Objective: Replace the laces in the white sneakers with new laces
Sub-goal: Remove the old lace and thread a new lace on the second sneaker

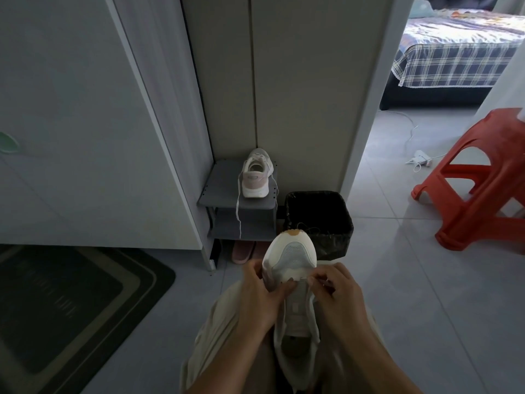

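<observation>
**One sneaker laced on the rack, the other bare at its lowest eyelets**

The white sneaker point(289, 258) in hand lies on the person's lap, just in front of the black waste bin point(342, 231), with its toe pointing at the bin. No lace shows along its tongue, so I judge the old one is out and the new one has hardly been started.

The left hand point(260, 294) grips the shoe's side, fingers curled round it and fingertips at the lowest eyelets. The right hand point(339, 294) has its fingertips bunched in a narrow pinch on the opposite eyelet flap. Whether a lace tip sits inside that pinch is too small to tell.

Thin dark strands point(311, 230) lie over the bin's near rim; they may be discarded laces, though I cannot be sure.

Left of the bin stands a grey shoe rack point(221, 191). The second sneaker point(257, 174) sits on its top shelf, heel towards the camera, with a white lace point(238, 214) hanging loose over the shelf edge. That shoe looks threaded but untied.

What seems left is to thread the whole of the lap shoe and then tidy both.

Well to the right of the bin is a red plastic stool point(483, 194).
</observation>
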Demonstrator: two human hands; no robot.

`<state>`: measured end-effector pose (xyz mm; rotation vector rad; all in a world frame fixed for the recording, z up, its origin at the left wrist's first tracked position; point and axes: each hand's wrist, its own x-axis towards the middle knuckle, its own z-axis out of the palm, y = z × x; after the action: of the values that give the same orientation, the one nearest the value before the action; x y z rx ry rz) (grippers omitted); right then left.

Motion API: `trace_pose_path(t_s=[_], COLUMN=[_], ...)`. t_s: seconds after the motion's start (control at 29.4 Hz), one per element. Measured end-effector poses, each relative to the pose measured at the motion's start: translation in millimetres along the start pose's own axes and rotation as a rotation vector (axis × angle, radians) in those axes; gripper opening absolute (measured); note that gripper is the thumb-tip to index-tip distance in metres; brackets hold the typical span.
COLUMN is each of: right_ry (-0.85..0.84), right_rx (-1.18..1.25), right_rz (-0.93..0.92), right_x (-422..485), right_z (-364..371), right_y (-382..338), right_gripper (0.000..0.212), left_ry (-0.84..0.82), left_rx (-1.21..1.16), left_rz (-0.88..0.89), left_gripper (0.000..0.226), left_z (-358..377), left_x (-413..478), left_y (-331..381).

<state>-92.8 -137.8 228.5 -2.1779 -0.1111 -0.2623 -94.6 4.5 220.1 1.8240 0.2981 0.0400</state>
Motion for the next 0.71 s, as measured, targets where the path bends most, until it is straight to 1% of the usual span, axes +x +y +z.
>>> trace_pose_path(t_s=[0.03,0.07,0.14,0.2,0.31,0.41,0.48,0.58,0.71], right_ry=[-0.006,-0.037,-0.119,-0.121,-0.034,-0.052,-0.076,-0.080,-0.083], right_rx=[0.073,0.138,0.179,0.167,0.214,0.167,0.123,0.080,0.089], right_rz=[0.066,0.141,0.227,0.214,0.223,0.150,0.116,0.080,0.059], right_x=[0.7,1.0,0.7,0.5,2.6,2.8,2.0,2.7,3.0], right_z=[0.2,1.0,4.0,5.6,-3.3,-12.8,-13.2,-9.6,-7.2], right_y=[-1.7,-3.4,-6.4,-6.0,-4.1,-1.5,-1.9,-1.8,-2.8], right_gripper=[0.020,0.022,0.013,0.007,0.008,0.018,0.022,0.027,0.030], left_ry=[-0.003,-0.008,-0.025,-0.040,-0.038,-0.008,0.011,0.010,0.010], left_rx=[-0.006,-0.009,-0.014,-0.024,0.001,0.072,0.073,0.030,-0.002], left_rz=[-0.006,-0.011,-0.010,-0.011,0.021,0.089,0.111,0.100,0.080], left_gripper=[0.063,0.064,0.066,0.067,0.068,0.075,0.075,0.072,0.070], left_z=[-0.5,-1.0,-3.3,-6.0,-6.5,0.0,2.9,2.9,2.5], left_x=[-0.4,-0.5,0.0,1.6,2.6,2.5,4.5,4.9,4.8], left_y=[-0.2,-0.8,0.2,2.6,4.5,2.3,1.0,3.3,2.3])
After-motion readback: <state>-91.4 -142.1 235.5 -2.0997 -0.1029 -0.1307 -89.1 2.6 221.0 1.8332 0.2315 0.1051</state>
